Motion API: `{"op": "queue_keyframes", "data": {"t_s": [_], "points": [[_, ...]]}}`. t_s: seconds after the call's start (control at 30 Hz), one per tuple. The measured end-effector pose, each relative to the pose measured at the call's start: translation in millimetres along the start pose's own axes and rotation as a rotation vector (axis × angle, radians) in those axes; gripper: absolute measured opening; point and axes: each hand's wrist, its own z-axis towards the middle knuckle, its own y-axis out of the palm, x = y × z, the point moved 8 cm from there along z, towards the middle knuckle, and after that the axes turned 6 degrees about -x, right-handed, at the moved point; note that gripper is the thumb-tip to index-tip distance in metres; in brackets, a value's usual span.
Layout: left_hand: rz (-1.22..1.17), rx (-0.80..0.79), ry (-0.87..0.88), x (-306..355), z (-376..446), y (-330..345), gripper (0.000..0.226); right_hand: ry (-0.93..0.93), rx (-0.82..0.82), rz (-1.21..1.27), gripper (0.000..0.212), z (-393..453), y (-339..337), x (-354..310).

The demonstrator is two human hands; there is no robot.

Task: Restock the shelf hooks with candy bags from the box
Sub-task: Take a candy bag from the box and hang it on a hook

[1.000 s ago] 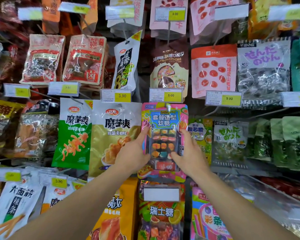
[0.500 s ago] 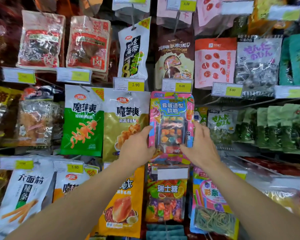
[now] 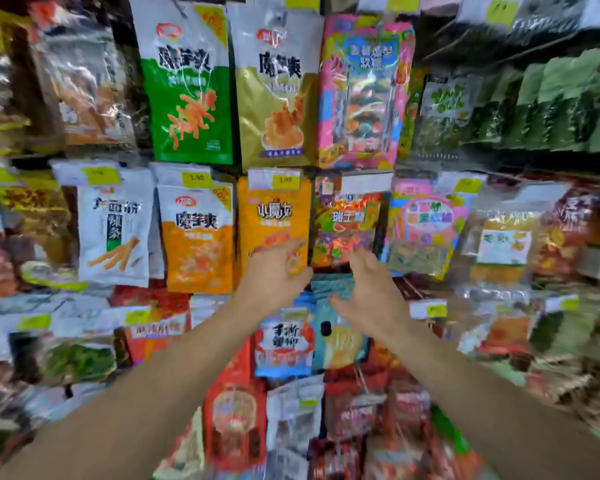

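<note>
Both bare forearms stretched forward, left hand (image 3: 274,271) and right hand (image 3: 369,287) close together, fingers loosely spread, holding nothing

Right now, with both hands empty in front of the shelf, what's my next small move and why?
Probably lower both hands toward the box for another bag. The pink candy bag hangs on its hook, and the left hand and right hand are open below it, holding nothing. The box isn't in view.

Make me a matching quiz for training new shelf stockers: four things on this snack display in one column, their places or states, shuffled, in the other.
1. pink candy bag
2. green snack bag
3. orange snack bag
4. right hand

A. behind the left hand
B. hanging at upper left of centre
C. empty, fingers spread
D. hanging in the top row, untouched

Pairs: 1-D, 2-B, 3-A, 4-C
</note>
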Motion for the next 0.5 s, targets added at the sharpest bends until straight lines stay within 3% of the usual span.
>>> {"op": "queue_keyframes", "data": {"t_s": [0.17, 0.5], "points": [[0.012, -0.12, -0.176, -47, -121, 37, 0.06, -0.014, -0.235, 0.039, 0.075, -95, 99, -10], [0.041, -0.373, -0.482, -133, -340, 78, 0.059, 0.006, -0.584, 0.089, 0.069, -248, 232, -60]]}}
